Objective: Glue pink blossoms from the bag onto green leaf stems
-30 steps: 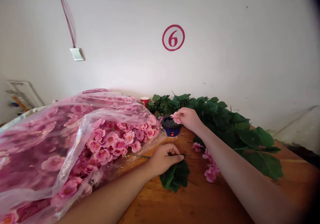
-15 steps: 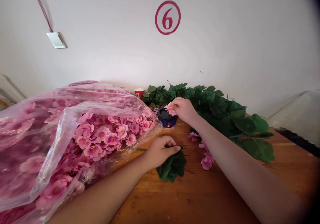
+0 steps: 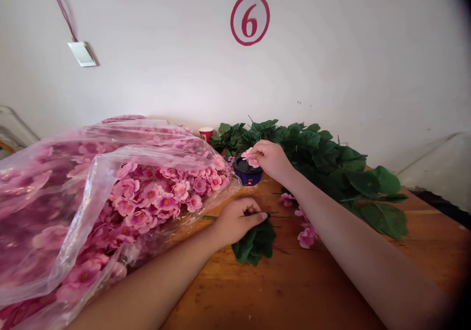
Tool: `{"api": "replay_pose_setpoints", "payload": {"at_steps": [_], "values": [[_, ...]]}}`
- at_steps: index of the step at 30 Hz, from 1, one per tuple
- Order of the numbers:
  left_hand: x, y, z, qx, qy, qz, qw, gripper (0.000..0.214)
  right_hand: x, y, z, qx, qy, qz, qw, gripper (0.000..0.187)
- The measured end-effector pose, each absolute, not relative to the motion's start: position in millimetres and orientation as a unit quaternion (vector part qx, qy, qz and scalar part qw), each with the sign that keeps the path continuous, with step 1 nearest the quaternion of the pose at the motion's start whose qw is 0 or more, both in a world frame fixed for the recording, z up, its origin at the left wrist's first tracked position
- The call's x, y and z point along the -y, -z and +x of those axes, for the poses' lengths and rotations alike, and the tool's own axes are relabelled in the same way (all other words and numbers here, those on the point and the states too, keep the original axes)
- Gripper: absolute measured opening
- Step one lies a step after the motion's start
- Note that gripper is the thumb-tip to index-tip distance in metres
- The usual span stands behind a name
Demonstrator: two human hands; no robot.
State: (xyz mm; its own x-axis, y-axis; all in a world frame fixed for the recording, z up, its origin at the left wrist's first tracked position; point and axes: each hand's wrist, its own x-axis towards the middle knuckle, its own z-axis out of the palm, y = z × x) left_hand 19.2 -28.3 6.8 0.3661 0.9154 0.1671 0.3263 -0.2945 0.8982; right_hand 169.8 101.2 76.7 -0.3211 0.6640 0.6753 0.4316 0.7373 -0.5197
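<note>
My right hand (image 3: 271,158) pinches a small pink fabric flower (image 3: 250,157) just above a small dark blue pot (image 3: 248,172) with a red light on its side. On the wooden table (image 3: 279,290), my left hand (image 3: 237,219) is closed on the thin stem of a green leaf sprig (image 3: 255,241). The sprig's leaves spread out below my fingers. A few loose pink flowers (image 3: 305,236) lie between my two forearms.
A big clear plastic bag (image 3: 91,197) full of pink fabric flowers fills the left side. A heap of green leaves (image 3: 331,163) runs along the white wall at the back right. A red paper cup (image 3: 206,133) stands behind the bag.
The view has tilted down a little, so everything sits higher in the picture. Both hands keep their grips; the right hand stays over the blue pot with the flower.
</note>
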Motion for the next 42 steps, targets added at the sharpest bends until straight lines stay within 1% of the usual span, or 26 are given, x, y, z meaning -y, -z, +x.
{"api": "replay_pose_setpoints", "payload": {"at_steps": [4, 8, 14, 19, 23, 29, 32, 35, 38, 39, 42], "values": [[28, -10, 17, -0.423, -0.343, 0.734, 0.405, 0.026, -104, -79, 172, 0.788, -0.126, -0.347, 0.492, 0.013], [26, -14, 13, -0.408, -0.325, 0.752, 0.403, 0.025, -100, -87, 175, 0.768, -0.154, -0.386, 0.486, 0.008], [22, -10, 12, -0.422, -0.357, 0.718, 0.423, 0.025, -92, -93, 174, 0.767, -0.183, -0.412, 0.456, 0.010], [19, -5, 12, -0.420, -0.404, 0.684, 0.438, 0.027, -92, -93, 176, 0.756, -0.226, -0.445, 0.422, 0.007], [17, -6, 11, -0.432, -0.431, 0.668, 0.427, 0.028, -90, -97, 178, 0.743, -0.276, -0.450, 0.412, 0.012], [12, -9, 3, -0.470, -0.429, 0.675, 0.373, 0.027, -72, -115, 184, 0.690, -0.373, -0.418, 0.459, 0.027], [9, -10, 0, -0.465, -0.432, 0.685, 0.358, 0.025, -57, -119, 196, 0.657, -0.414, -0.410, 0.478, 0.028], [7, -9, -2, -0.456, -0.431, 0.685, 0.370, 0.024, -41, -105, 214, 0.638, -0.439, -0.402, 0.489, 0.020], [5, -7, -2, -0.449, -0.428, 0.684, 0.385, 0.023, -28, -73, 232, 0.600, -0.451, -0.409, 0.519, 0.018], [4, -6, -3, -0.447, -0.426, 0.684, 0.388, 0.022, -25, -62, 236, 0.574, -0.470, -0.415, 0.527, 0.018], [3, -6, -3, -0.444, -0.420, 0.690, 0.388, 0.021, -22, -37, 242, 0.506, -0.558, -0.413, 0.512, 0.024]]}}
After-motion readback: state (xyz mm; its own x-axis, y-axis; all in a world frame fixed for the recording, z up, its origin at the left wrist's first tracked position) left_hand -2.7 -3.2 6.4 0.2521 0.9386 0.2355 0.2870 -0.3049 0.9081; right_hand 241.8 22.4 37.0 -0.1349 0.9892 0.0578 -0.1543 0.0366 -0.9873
